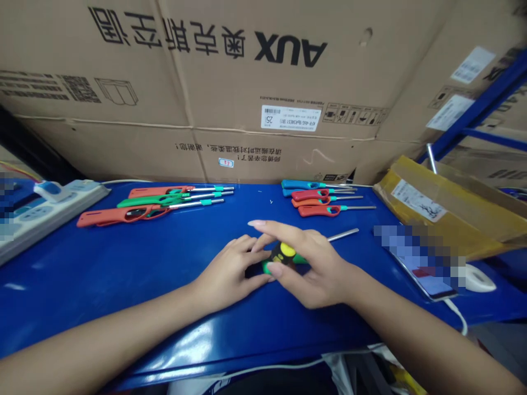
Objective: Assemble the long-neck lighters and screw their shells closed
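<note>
A glossy blue tabletop (123, 274) fills the view, backed at 12 o'clock by a wall of big cardboard boxes (230, 82). At its centre both hands grasp a green lighter (284, 258), left hand (230, 274) touching right hand (308, 269), metal nozzle pointing to 2 o'clock. More lighters lie at 10 o'clock (152, 206) and 1 o'clock (321, 197). A power strip (45, 211) sits at 9 o'clock, a phone (428, 274) at 3 o'clock.

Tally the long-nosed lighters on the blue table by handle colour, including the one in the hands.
Red or orange: 5, starting with the nearest left one
Green: 2, one at left, one held by both hands
Blue: 1 or 2, stacked
Total: 8 or 9
</note>
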`<action>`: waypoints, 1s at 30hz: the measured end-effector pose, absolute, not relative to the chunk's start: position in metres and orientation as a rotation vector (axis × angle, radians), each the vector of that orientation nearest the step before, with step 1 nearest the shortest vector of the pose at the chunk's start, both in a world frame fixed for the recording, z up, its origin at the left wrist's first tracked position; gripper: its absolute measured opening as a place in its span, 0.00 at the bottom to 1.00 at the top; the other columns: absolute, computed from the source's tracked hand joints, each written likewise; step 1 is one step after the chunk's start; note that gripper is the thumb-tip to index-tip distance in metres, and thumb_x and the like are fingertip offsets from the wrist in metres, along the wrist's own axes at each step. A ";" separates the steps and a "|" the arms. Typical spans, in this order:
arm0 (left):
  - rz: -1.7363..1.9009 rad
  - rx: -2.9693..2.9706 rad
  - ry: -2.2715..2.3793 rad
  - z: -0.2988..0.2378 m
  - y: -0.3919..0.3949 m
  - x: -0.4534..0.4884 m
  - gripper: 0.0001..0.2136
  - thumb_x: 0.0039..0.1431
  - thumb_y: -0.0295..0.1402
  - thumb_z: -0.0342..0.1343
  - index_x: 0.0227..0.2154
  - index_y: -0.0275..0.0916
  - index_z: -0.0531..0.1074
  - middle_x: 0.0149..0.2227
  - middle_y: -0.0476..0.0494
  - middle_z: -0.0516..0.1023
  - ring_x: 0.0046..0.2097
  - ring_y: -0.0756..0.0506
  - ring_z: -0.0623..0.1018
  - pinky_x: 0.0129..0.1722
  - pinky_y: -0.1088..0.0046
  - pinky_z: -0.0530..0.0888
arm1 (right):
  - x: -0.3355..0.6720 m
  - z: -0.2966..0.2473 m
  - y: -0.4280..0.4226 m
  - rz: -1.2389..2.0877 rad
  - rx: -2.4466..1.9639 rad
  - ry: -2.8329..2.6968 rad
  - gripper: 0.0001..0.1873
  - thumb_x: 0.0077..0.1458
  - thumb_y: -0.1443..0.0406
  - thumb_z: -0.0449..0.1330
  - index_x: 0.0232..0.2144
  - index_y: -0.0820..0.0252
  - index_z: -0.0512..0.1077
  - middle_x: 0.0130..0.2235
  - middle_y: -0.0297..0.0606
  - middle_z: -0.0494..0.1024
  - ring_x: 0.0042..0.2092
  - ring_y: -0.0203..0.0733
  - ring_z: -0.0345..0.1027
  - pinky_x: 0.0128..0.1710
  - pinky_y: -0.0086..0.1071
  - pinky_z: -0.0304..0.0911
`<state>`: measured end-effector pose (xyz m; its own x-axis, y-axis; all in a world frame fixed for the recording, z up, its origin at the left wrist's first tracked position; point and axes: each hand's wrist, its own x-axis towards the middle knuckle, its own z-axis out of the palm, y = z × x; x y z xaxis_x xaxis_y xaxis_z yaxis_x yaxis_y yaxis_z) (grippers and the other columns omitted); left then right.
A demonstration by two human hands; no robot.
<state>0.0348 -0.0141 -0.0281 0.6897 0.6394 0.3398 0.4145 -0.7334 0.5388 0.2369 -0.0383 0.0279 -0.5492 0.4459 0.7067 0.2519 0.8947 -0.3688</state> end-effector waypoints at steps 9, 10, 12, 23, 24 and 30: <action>0.674 2.492 0.870 -0.030 -0.013 0.034 0.09 0.64 0.39 0.61 0.41 0.40 0.78 0.40 0.42 0.77 0.44 0.41 0.75 0.45 0.60 0.75 | 0.232 0.020 -0.039 0.221 -0.581 -1.931 0.21 0.60 0.66 0.66 0.55 0.54 0.70 0.40 0.36 0.82 0.36 0.37 0.79 0.37 0.30 0.75; 0.658 2.525 0.869 -0.028 -0.012 0.034 0.10 0.64 0.40 0.61 0.43 0.41 0.78 0.40 0.42 0.77 0.44 0.41 0.75 0.46 0.60 0.74 | 0.232 0.019 -0.039 0.242 -0.594 -1.844 0.21 0.60 0.66 0.66 0.54 0.54 0.70 0.37 0.34 0.81 0.33 0.37 0.77 0.35 0.31 0.74; 0.598 2.575 0.866 -0.022 -0.007 0.036 0.12 0.63 0.38 0.62 0.47 0.42 0.78 0.41 0.43 0.77 0.44 0.40 0.75 0.46 0.60 0.74 | 0.232 0.015 -0.039 0.336 -0.618 -1.678 0.18 0.62 0.66 0.63 0.53 0.54 0.68 0.32 0.31 0.76 0.29 0.36 0.72 0.30 0.31 0.71; 0.428 2.674 0.708 0.017 0.044 0.061 0.08 0.59 0.36 0.63 0.36 0.37 0.78 0.35 0.47 0.73 0.35 0.47 0.75 0.37 0.73 0.72 | 0.232 -0.001 -0.032 0.746 -0.731 -1.471 0.10 0.67 0.59 0.57 0.48 0.55 0.68 0.24 0.26 0.69 0.23 0.33 0.63 0.24 0.28 0.63; 0.448 2.680 0.697 0.020 0.048 0.064 0.08 0.59 0.36 0.63 0.35 0.37 0.78 0.34 0.47 0.72 0.34 0.47 0.75 0.36 0.73 0.71 | 0.231 0.000 -0.031 0.799 -0.730 -1.433 0.10 0.67 0.58 0.58 0.47 0.56 0.68 0.23 0.26 0.69 0.23 0.32 0.62 0.24 0.27 0.62; 0.574 2.713 0.739 0.029 0.078 0.099 0.11 0.61 0.39 0.62 0.30 0.34 0.76 0.32 0.47 0.68 0.33 0.47 0.71 0.33 0.73 0.67 | 0.229 0.008 -0.026 1.039 -0.826 -1.136 0.11 0.64 0.54 0.58 0.42 0.54 0.68 0.19 0.23 0.68 0.18 0.31 0.55 0.18 0.25 0.53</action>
